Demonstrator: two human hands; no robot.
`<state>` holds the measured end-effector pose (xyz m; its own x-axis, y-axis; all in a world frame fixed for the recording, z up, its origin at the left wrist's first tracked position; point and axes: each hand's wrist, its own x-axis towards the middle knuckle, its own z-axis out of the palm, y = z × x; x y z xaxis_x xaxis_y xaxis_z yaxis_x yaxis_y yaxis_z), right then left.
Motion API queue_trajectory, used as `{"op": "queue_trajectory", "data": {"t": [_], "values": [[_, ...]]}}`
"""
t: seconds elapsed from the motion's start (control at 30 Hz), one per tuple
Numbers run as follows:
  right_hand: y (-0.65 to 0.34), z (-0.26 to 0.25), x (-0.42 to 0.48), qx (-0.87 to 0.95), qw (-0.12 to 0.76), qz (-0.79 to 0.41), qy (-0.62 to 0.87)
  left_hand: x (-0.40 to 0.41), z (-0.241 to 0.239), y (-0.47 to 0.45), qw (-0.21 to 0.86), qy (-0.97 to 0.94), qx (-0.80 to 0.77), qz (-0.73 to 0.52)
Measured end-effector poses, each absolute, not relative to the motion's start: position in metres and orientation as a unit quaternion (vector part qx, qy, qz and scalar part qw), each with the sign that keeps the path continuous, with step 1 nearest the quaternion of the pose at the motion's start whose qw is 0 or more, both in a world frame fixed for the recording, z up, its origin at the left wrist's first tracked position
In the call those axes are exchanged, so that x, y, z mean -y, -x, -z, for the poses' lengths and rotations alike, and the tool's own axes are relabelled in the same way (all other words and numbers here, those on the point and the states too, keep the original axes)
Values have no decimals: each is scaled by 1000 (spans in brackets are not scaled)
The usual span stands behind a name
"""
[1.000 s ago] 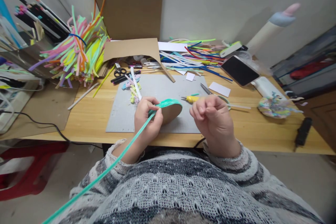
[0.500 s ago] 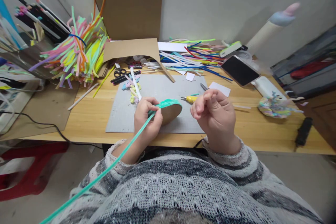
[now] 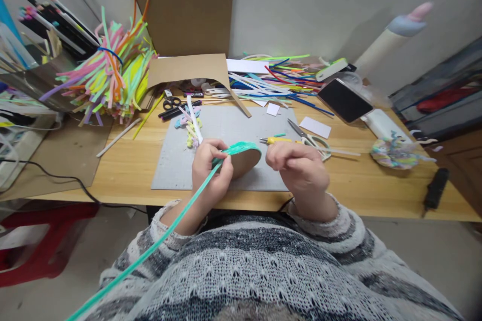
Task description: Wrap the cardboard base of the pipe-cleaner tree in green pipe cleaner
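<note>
My left hand (image 3: 211,168) is closed, thumb and fingers pinching a round piece of brown cardboard (image 3: 243,164). Along the cardboard's upper edge runs a green fuzzy pipe cleaner (image 3: 241,148); its long free end trails from my left fingers down across my sleeve. To the right, apart from the cardboard, my right hand (image 3: 299,168) is curled in a loose fist, and nothing shows in it. Just behind that hand are a yellow-handled pointed tool (image 3: 271,140), partly hidden, a short green piece (image 3: 279,135) and scissors (image 3: 311,139).
A grey cutting mat (image 3: 175,165) lies under my hands. At the left stand a large bundle of pipe cleaners (image 3: 116,70) and a holder with markers. A phone (image 3: 344,100), a colourful fuzzy piece (image 3: 393,153) and a black tool (image 3: 437,189) lie to the right.
My right hand has turned over and curled its fingers, moving slightly left and uncovering the scissors. My left hand and the cardboard stay in place.
</note>
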<state>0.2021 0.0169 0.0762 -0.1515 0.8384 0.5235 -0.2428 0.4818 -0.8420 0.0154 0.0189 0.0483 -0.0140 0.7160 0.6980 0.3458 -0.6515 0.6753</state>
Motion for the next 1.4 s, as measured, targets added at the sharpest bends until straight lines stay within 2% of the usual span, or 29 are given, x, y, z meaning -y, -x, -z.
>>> {"op": "queue_trajectory", "data": {"t": [0.13, 0.3, 0.43, 0.63, 1.0, 1.13, 1.27, 1.33, 1.4], "values": [[-189, -68, -20, 695, 554, -261, 377, -20, -48, -15, 154, -688, -385, -595], [-178, -67, -18, 767, 509, -138, 366, -20, -50, -16, 149, -692, -381, -595], [-180, -63, -13, 816, 433, -31, 381, -20, -52, -15, 140, -695, -388, -589], [-187, -65, -9, 778, 422, 9, 465, -20, -51, -15, 119, -695, -390, -592], [-197, -77, -9, 774, 380, 93, 497, -21, -50, -16, 114, -696, -383, -596], [-207, -79, -11, 748, 409, 55, 520, -22, -48, -15, 112, -690, -378, -607], [-213, -78, -15, 700, 515, -159, 468, -22, -47, -14, 112, -693, -372, -608], [-210, -79, -16, 686, 533, -243, 432, -22, -48, -15, 114, -695, -368, -607], [-203, -80, -16, 694, 527, -273, 408, -21, -50, -16, 114, -702, -365, -601]]}}
